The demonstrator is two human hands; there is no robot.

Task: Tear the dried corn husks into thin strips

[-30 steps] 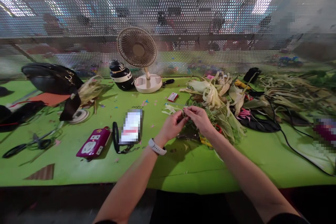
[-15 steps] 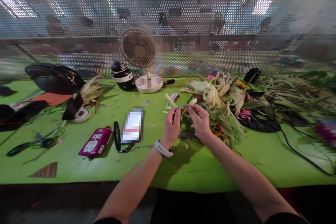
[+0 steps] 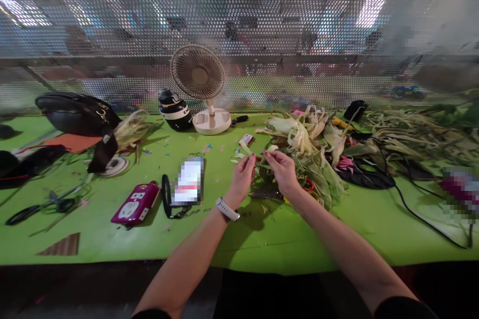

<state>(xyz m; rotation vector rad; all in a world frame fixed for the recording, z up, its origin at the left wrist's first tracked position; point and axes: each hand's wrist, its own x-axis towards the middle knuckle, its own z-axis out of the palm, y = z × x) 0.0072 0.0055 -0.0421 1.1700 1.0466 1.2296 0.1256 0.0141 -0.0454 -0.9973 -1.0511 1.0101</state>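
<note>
My left hand [image 3: 241, 180], with a white watch band on its wrist, pinches a narrow pale strip of corn husk [image 3: 246, 147] that sticks up past the fingertips. Close beside it, my right hand [image 3: 283, 173] is closed at the thumb and forefinger on a short pale husk piece [image 3: 272, 149]. A small gap shows between the two sets of fingertips. Behind and to the right of my hands lies a heap of corn husks [image 3: 299, 137]. Red and yellow handles [image 3: 309, 184] show partly under my right wrist.
A white fan [image 3: 212, 122] and a black bottle [image 3: 175, 113] stand at the back. Left are a phone [image 3: 189, 179], a purple pouch [image 3: 135, 203], scissors [image 3: 56, 202] and a black bag [image 3: 77, 112]. A black cable [image 3: 422, 219] runs along the right. Perforated metal [image 3: 262, 40] closes off the rear.
Both hands remain in front of the husk heap. The fingertips have moved slightly apart, and the strip in my left hand now shows shorter. The view has shifted slightly.
</note>
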